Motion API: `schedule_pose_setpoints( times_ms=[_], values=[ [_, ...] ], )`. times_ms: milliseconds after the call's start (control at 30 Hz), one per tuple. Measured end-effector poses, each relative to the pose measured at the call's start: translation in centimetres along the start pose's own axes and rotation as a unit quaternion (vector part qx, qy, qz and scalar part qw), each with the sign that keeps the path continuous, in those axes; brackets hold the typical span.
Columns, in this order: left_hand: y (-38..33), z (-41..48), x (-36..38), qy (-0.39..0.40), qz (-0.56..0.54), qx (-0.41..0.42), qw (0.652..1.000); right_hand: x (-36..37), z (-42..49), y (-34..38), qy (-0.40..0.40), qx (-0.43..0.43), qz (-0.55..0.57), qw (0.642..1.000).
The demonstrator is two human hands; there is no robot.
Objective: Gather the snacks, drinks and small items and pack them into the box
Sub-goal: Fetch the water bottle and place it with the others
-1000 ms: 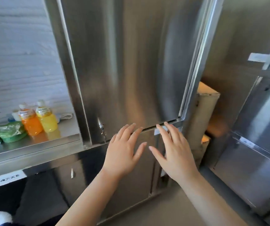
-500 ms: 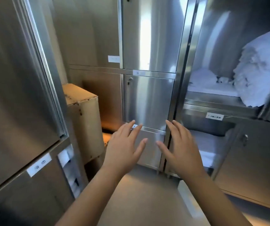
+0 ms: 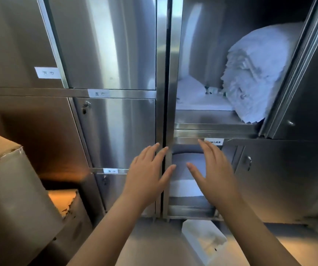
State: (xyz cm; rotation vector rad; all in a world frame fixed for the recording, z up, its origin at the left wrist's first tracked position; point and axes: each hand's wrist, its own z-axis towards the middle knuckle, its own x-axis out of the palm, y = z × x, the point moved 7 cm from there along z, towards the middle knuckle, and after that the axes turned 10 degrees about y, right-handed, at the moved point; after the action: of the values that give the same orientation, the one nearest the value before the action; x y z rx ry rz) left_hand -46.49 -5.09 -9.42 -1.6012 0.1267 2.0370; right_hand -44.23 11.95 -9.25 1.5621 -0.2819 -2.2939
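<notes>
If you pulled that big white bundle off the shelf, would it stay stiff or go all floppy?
Probably floppy: the white bundle looks like layered folded cloth, so it would likely sag. It seems to hang over the shelf edge, so a tug might spill it.

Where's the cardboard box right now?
In the head view, the cardboard box stands at the lower left, beside the closed steel cabinet doors, left of the left hand.

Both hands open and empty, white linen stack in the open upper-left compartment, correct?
No. The head view shows the white linen stack in the open upper-right compartment, not the upper-left. The left hand and right hand are open and empty, as stated.
</notes>
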Motion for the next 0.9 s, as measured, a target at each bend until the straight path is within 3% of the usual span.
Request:
schedule_pose_setpoints(
  times_ms=[233,667,900],
  values=[
    [-2.0,10.1,6.8,0.018,-0.008,0.040,0.999,3.9,3.5,-10.5,0.050,0.093,-0.024,0.994],
    [-9.7,30.7,14.0,-0.025,-0.003,0.020,0.999,-0.6,19.7,-28.8,0.018,0.056,-0.034,0.998],
    [-9.1,37.3,17.8,-0.004,0.011,0.002,1.000,2.4,25.7,-33.9,0.052,0.044,-0.002,0.998]
  ],
)
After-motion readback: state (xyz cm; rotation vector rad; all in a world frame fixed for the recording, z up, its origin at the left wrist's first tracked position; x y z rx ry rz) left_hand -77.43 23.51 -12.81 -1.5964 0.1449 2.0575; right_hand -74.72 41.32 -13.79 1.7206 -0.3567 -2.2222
